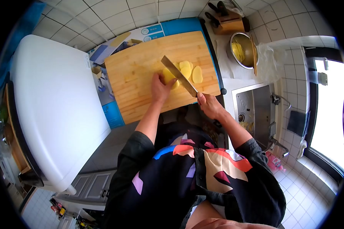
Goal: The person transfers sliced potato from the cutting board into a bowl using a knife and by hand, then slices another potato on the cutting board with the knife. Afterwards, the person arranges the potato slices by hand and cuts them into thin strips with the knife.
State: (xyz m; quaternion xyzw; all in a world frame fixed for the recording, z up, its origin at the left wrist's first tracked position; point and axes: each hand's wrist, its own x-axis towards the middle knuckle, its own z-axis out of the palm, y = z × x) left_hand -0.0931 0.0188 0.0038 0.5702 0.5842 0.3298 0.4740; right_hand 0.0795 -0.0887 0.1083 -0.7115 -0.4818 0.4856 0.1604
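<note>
My right hand [210, 105] is closed round the handle of a kitchen knife [182, 79] with a broad, long blade. The blade slants up and to the left over a wooden cutting board [133, 65]. Just left of the blade, my left hand [161, 89] grips a peeled yellow potato [167, 75], fingertips close to the steel. On the right side of the blade lie several oval potato slices [185, 68], partly overlapping. One potato slice [197, 74] sits apart at the right. The knife hides part of the potato pieces.
A metal bowl [233, 54] with yellow strips stands back right, chopsticks [253, 57] across its rim. Behind it is a knife block [229, 23]. A sink [260, 108] lies at the right. A large white appliance [57, 110] flanks the board's left.
</note>
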